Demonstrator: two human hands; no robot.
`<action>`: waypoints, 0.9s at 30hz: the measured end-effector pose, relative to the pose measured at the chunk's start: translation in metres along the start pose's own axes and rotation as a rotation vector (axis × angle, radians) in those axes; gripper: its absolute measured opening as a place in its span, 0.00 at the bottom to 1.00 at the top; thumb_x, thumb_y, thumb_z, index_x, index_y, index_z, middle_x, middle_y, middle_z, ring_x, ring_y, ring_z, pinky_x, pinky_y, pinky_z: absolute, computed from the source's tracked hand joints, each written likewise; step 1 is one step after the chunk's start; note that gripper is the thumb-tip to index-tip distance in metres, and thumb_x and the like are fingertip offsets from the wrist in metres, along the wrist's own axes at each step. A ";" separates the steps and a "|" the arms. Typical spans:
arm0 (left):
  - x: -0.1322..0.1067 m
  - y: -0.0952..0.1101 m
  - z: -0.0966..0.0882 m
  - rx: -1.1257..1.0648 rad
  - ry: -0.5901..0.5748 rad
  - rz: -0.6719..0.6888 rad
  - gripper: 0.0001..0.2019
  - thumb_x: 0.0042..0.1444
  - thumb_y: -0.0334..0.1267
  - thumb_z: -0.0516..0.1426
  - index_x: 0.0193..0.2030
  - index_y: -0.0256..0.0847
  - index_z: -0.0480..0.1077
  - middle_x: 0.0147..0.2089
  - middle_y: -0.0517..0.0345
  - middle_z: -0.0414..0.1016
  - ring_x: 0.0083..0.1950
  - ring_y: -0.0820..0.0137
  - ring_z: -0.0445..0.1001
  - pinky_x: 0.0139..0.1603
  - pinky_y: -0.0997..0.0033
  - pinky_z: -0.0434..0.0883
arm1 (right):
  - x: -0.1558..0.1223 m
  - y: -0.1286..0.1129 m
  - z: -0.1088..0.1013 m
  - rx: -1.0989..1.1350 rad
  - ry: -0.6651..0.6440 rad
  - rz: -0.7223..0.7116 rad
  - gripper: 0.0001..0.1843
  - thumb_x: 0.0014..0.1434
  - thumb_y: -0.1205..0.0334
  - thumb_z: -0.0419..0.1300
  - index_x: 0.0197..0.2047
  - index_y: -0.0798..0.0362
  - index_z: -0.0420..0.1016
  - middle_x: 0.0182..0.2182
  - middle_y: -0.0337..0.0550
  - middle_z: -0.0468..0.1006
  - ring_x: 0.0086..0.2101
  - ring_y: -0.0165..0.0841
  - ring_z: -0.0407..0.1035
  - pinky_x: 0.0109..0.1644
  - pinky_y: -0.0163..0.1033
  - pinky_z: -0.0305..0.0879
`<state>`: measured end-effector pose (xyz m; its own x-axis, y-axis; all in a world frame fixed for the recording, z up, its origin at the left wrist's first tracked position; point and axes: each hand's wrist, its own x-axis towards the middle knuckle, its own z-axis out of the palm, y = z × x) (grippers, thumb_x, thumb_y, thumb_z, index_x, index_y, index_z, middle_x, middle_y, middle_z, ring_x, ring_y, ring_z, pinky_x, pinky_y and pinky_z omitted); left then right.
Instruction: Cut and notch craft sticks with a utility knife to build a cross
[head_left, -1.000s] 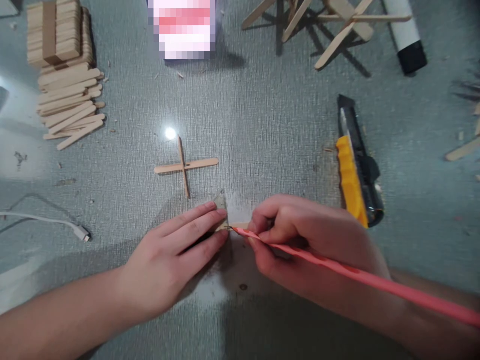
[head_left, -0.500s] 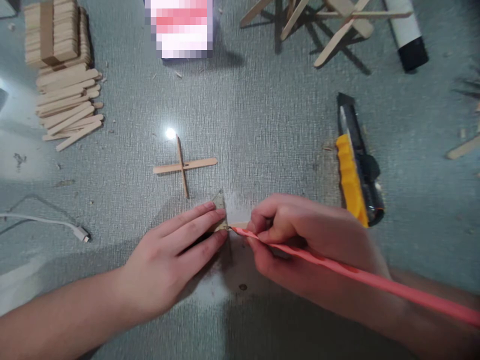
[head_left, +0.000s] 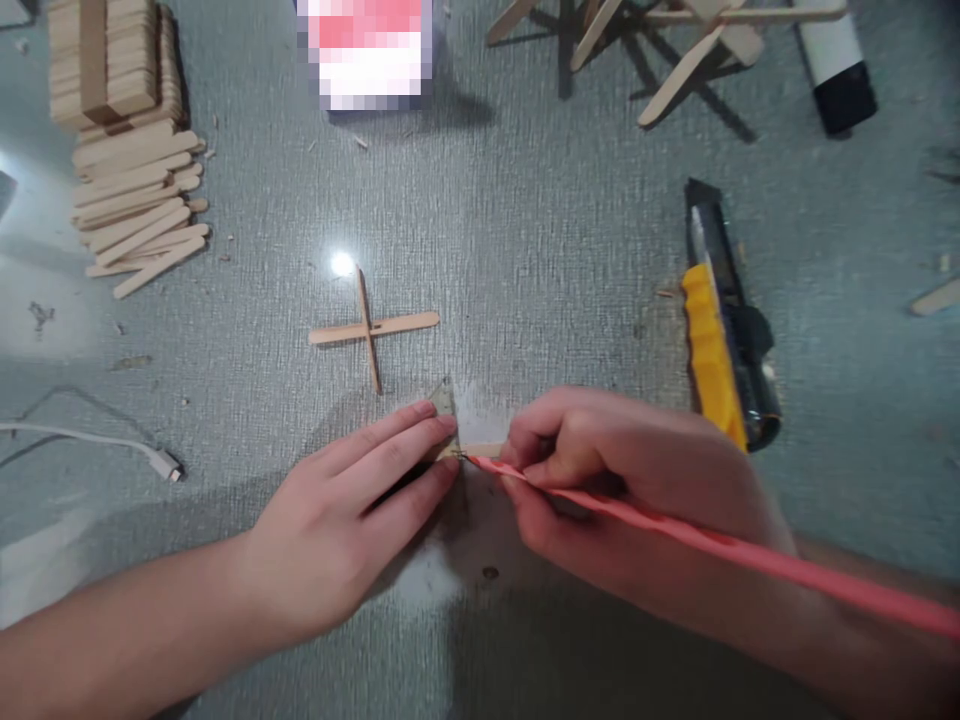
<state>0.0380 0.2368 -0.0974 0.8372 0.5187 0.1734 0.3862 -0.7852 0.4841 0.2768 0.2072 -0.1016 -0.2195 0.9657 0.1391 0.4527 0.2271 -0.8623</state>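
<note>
My left hand [head_left: 356, 505] lies flat with fingers stretched out, pressing down a thin see-through set square [head_left: 445, 400]; most of this is hidden under the fingers. A wooden craft stick [head_left: 484, 450] passes beneath its edge, and its left part is covered. In the pinched fingers of my right hand [head_left: 592, 480] is a red pencil [head_left: 675, 535], slanting down to the left. Its tip touches or nearly touches the stick at the set square's edge. Beyond my left hand, two craft sticks joined as a cross [head_left: 367, 330] rest on the table.
A bundle of craft sticks [head_left: 124, 65] and several loose sticks [head_left: 142, 215] lie at the far left. A yellow and black utility knife [head_left: 724, 330] is at right. Behind stand a stick structure [head_left: 686, 70], a white black-capped tube [head_left: 840, 80] and a blurred box [head_left: 367, 60]. A cable [head_left: 97, 437] lies left.
The view has shifted slightly, so the knife and stick structure appear further right. Both hands keep nearly the same pose, with the pencil tip still at the set square's edge.
</note>
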 end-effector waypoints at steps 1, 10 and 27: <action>0.000 0.000 0.000 0.000 0.000 0.003 0.12 0.69 0.29 0.55 0.55 0.28 0.74 0.63 0.39 0.74 0.68 0.53 0.71 0.65 0.54 0.77 | 0.000 0.000 0.000 0.011 0.002 0.002 0.14 0.57 0.72 0.61 0.29 0.48 0.60 0.28 0.33 0.76 0.26 0.24 0.70 0.27 0.31 0.64; -0.005 0.010 -0.004 0.253 0.121 0.029 0.09 0.61 0.33 0.66 0.46 0.33 0.77 0.54 0.48 0.82 0.55 0.59 0.82 0.57 0.57 0.77 | -0.002 0.001 0.001 0.094 -0.007 -0.011 0.13 0.57 0.74 0.61 0.30 0.49 0.62 0.28 0.33 0.75 0.26 0.23 0.70 0.29 0.31 0.65; -0.008 0.006 0.008 0.317 0.127 0.127 0.15 0.69 0.41 0.57 0.53 0.30 0.76 0.52 0.48 0.82 0.51 0.61 0.80 0.54 0.57 0.78 | -0.013 -0.008 -0.008 0.022 0.039 0.255 0.19 0.65 0.61 0.58 0.58 0.47 0.62 0.23 0.31 0.73 0.20 0.30 0.69 0.23 0.35 0.67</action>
<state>0.0369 0.2253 -0.1028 0.8391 0.4324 0.3301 0.3997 -0.9017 0.1652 0.2829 0.1940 -0.0932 -0.0668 0.9956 -0.0658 0.4701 -0.0267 -0.8822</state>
